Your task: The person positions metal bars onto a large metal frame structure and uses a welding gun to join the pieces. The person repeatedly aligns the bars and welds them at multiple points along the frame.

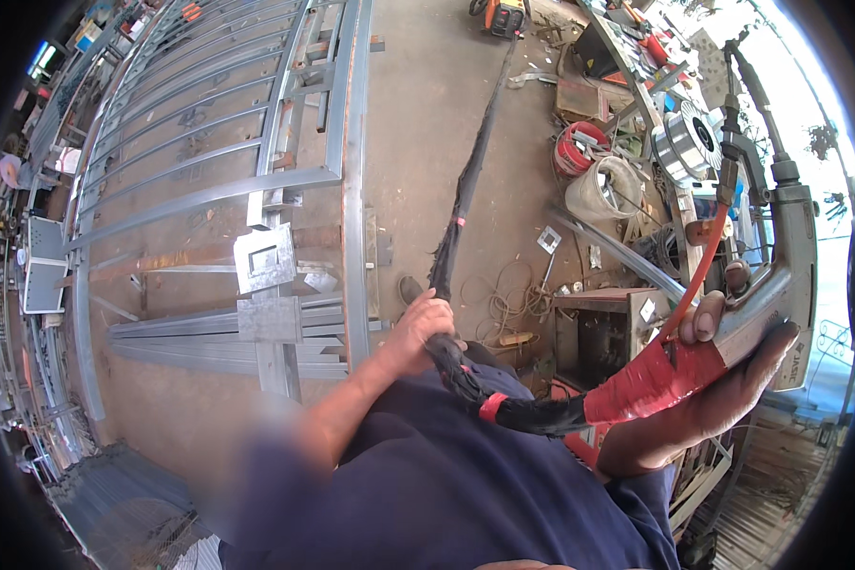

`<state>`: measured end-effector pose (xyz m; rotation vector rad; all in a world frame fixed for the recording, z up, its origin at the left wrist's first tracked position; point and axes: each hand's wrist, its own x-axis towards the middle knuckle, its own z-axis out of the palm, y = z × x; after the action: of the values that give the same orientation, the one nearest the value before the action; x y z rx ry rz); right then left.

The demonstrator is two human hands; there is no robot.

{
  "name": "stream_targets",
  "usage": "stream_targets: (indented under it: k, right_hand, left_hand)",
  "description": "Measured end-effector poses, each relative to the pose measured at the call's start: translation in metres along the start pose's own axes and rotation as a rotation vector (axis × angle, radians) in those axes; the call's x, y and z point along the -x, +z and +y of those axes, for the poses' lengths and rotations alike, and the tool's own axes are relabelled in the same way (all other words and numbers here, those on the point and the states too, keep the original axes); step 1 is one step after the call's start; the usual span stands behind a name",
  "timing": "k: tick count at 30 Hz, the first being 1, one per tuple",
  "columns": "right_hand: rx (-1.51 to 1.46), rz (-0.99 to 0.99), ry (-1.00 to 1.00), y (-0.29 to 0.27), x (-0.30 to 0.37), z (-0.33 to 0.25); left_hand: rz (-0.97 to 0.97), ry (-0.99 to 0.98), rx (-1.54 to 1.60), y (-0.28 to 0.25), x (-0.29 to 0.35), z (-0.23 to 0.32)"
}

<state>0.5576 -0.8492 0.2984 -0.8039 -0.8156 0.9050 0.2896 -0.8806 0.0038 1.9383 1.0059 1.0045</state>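
My right hand (731, 391) is closed round the handle of a grey welding gun (790, 256), raised at the right with its nozzle upward. Red tape wraps the base of the handle, and an orange-red hose (707, 261) runs along the side of the gun. From the taped part a thick black-sheathed cable (534, 415) droops across my body. Near the middle, my left hand (422, 332) grips this cable, fingers wrapped over it. Beyond that hand the cable stretches away over the floor toward an orange and black machine (505, 17).
A large metal frame of parallel bars (209, 204) lies on supports at the left, with steel tubes (209, 332) beneath. To the right stand a red bucket (577, 152), a white bucket (606, 187), a wire spool (686, 142) and a cluttered bench. Loose cord (503, 304) coils on the floor.
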Motion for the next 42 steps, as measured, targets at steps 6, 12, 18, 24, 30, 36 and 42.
stream_targets:
  k: [6, 12, 18, 24, 30, 36, 42]
  right_hand:
    - [0.02, -0.011, 0.157, -0.024, -0.005, -0.005]
    - [0.23, -0.06, 0.213, 0.006, -0.024, 0.054]
    - [0.481, -0.453, 0.364, 0.072, -0.02, 0.139]
    - [0.618, -0.866, 0.388, 0.107, -0.02, 0.224]
    - [0.554, -1.208, 0.186, 0.152, -0.029, 0.279]
    - [0.443, -1.239, 0.551, 0.201, -0.063, 0.279]
    - [0.573, -1.289, 0.225, 0.188, -0.15, 0.287]
  left_hand:
    - [-0.021, -0.026, -0.006, 0.022, 0.002, 0.012]
    - [-0.074, -0.073, -0.035, 0.054, 0.01, -0.027]
    - [0.021, -0.237, 0.147, 0.077, 0.002, -0.058]
    - [-0.056, -0.304, 0.354, 0.035, -0.034, -0.055]
    - [0.584, -1.258, -1.177, 0.039, -0.144, -0.057]
    - [0.73, -0.885, -1.681, -0.025, -0.138, -0.076]
    - [0.545, -0.463, 0.435, -0.143, -0.175, -0.051]
